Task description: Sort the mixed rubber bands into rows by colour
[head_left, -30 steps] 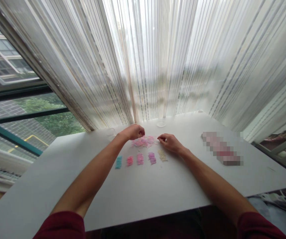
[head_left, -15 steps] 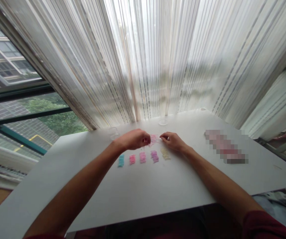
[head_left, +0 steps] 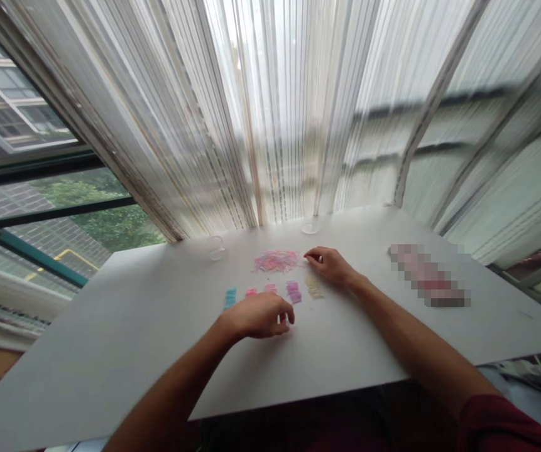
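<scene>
A loose pile of small thin pastel pieces [head_left: 277,260], mostly pink, lies on the white table; their exact kind is too small to tell. My right hand [head_left: 329,265] rests at the pile's right edge, thumb and fingertips pinched together. Whatever is between them is not visible. My left hand [head_left: 261,314] is nearer the table's front, fingers curled downward, with a faint pinkish bit by the fingertips. It partly hides a row of sorted groups: turquoise [head_left: 230,297], red-pink [head_left: 251,292], pink [head_left: 271,288], purple [head_left: 293,292] and pale yellow [head_left: 314,288].
Two clear round dishes or lids, one at back left [head_left: 217,248] and one at back centre [head_left: 310,228], stand near the curtain [head_left: 279,125]. A pixelated pinkish object [head_left: 428,276] lies on the right of the white table [head_left: 359,351]. A window opens at left.
My left hand has moved from the pile toward the table's front, uncovering the pile and covering part of the sorted row. My right hand has stayed nearly in place.
</scene>
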A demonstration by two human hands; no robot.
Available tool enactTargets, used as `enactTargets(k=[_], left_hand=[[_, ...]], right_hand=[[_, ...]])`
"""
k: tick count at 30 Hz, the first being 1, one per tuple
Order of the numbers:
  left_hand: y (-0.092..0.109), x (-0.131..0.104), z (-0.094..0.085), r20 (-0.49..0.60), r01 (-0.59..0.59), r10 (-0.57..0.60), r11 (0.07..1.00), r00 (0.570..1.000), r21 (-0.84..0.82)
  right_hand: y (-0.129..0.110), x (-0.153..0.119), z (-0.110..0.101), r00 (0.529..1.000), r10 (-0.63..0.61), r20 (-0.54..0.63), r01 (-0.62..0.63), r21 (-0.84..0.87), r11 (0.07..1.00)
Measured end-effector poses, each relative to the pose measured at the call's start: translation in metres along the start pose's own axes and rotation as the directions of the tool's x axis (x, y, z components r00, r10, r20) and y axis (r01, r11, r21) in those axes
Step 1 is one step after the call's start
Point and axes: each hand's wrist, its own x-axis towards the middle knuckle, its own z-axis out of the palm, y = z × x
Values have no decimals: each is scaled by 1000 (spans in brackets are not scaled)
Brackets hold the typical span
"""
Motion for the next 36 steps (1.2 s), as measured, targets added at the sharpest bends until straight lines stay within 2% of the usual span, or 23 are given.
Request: enactTargets(k=[6,10,11,13,16,19,22,26,29,32,36], left_hand=[[-17,-12,5,-60,-21,7,968,998,-251],[-28,-16,16,-144,-66,24,953,989,-295],[-30,-17,19,-153,-73,26,947,988,-311],[-33,-19,24,-156,-86,32,931,987,-354],[-36,-22,28,-153,-69,4,907,988,-416],[-35,-26,27,-143,-38,-28,898,989,-439],[-33,-30,25,-161,-64,-8,899,987,-434],[-32,-30,26,-222,-96,-14,874,975,-477],[-34,-26,31,-327,-123,-78,825,942,-551],[-38,-21,38,-410,-156,-128,793,903,-589],[-41,-19,41,-464,-180,-136,798,875,-575]], right_hand=[[-10,-1,-10,999,8,-39,-8,-5,1000],[-40,-10,-27,999,-27,-20,27,-3,1000],[-50,-15,-31,999,-47,13,47,8,999],[-72,-27,-37,974,-109,200,97,65,993],[-97,-48,-38,882,-173,438,146,94,985],[-107,-65,-29,842,-195,502,165,105,981],[-107,-71,-19,821,-206,533,172,112,979],[-109,-63,-16,809,-233,540,196,126,973],[-110,-54,-14,816,-262,515,214,151,965],[-107,-50,-6,855,-290,429,238,173,956],[-103,-54,4,908,-318,272,287,148,946]])
